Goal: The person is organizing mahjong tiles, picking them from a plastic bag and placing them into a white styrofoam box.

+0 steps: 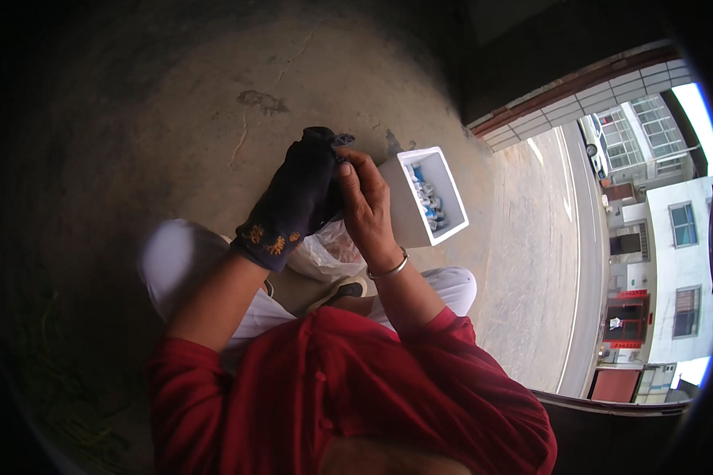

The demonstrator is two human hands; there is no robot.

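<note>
1. Evidently, the right grip (pixel 366 207) pinches the dark glove (pixel 285 204) just left of it, at the finger end.
2. The left grip (pixel 304 176) wears it; its closure I can't tell.
3. Likely light, soft; tug fingertips or cuff (pixel 263 248).

Glove (pixel 293 194) looked like matt cloth, bracelet (pixel 391 271) was shiny metal, bag (pixel 329 253) was crinkly plastic, floor (pixel 174 119) was pretty rough, matt concrete.
</note>
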